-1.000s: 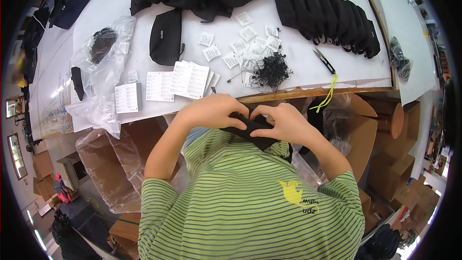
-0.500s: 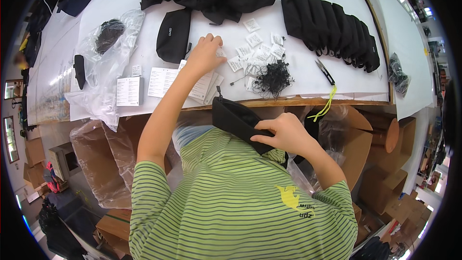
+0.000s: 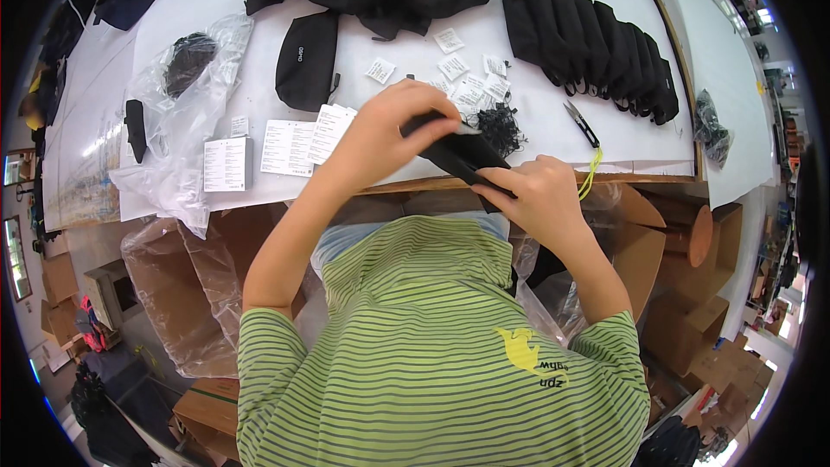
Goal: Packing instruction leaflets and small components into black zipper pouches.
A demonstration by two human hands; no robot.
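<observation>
Both hands now on the black pouch (image 3: 458, 156) at the table (image 3: 553, 78) edge: left hand (image 3: 389, 134) is back from the white tags (image 3: 467, 86), pinching its top end; right hand (image 3: 536, 195) clenches the lower end.

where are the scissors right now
In the head view, the scissors lie on the white table, to the person's right, between the tangle of black cords and the row of black pouches.
</observation>
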